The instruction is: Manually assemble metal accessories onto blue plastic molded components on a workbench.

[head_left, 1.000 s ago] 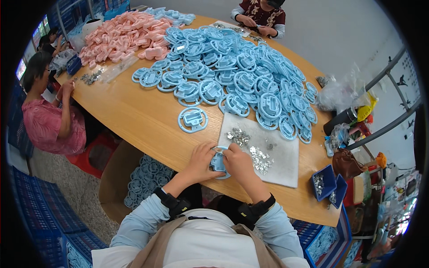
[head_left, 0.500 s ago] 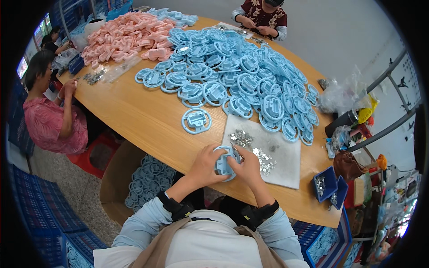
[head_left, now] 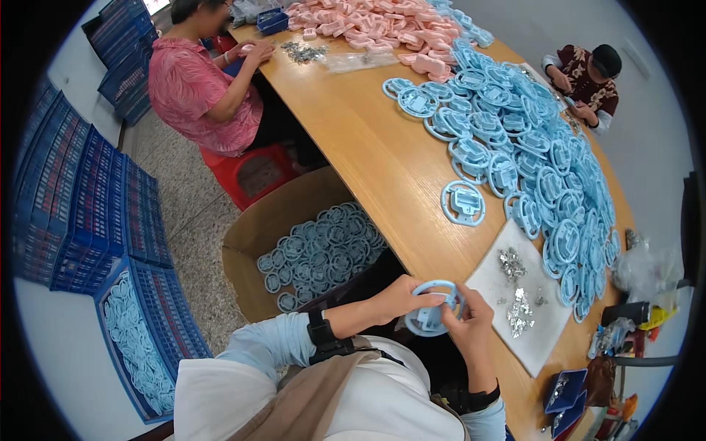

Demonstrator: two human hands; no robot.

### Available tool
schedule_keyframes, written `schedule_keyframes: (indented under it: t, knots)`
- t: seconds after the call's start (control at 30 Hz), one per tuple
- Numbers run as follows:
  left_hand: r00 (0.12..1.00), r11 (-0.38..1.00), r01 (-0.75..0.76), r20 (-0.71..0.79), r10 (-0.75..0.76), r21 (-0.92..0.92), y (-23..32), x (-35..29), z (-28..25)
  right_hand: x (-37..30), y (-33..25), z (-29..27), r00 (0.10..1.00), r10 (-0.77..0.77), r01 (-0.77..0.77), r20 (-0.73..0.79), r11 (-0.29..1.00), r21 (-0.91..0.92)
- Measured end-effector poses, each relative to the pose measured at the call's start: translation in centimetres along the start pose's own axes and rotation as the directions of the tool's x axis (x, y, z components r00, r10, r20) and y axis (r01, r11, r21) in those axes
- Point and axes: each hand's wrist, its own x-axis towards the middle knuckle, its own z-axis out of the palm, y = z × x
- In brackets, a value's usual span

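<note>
Both my hands hold one light-blue plastic ring-shaped part (head_left: 422,323) just off the table's near edge. My left hand (head_left: 397,300) grips its left side, the thumb lying across the front. On the other side, my right hand (head_left: 474,323) pinches it with thumb and fingers; whether a small piece is under the thumb cannot be made out. Right of my hands a white mat (head_left: 546,316) carries two small heaps of shiny metal pieces (head_left: 519,314). A single matching blue part (head_left: 463,203) lies beyond the mat, apart from the large blue pile (head_left: 529,140).
A cardboard box (head_left: 246,290) full of blue parts stands on the floor at left. Stacked blue crates (head_left: 62,213) line the left side. Pink parts (head_left: 368,26) are heaped far off. One person (head_left: 195,88) sits at left, another (head_left: 592,81) far right. Small blue bins (head_left: 565,388) sit near right.
My view has swung left, bringing more of the box and crates in. My hands have drawn the blue part back from the mat, off the table edge, and its ring now shows tilted up.
</note>
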Motion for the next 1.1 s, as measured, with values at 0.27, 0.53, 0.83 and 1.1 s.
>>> schedule_keyframes:
  t: [0.27,0.53,0.83,1.1]
  knots:
    - [0.95,0.997,-0.046,-0.305,0.062,0.059,2.2,-3.5,-6.4,1.7,-0.9,0.2,0.987,-0.155,0.156,0.051,0.988,-0.001]
    - [0.601,0.197,-0.123,-0.085,0.794,0.973,7.5,-1.0,-12.1,1.7,4.0,-5.5,0.981,0.007,-0.004,-0.193,1.0,0.017]
    - [0.791,-0.198,-0.455,0.496,0.358,0.868,10.6,16.8,-5.0,-0.7,7.7,-9.3,0.887,0.089,-0.121,-0.454,0.992,-0.043]
    - [0.971,-0.102,-0.177,0.191,0.147,0.979,10.9,14.3,-2.6,-3.0,10.4,-10.0,0.91,0.032,-0.136,-0.414,0.965,-0.222]
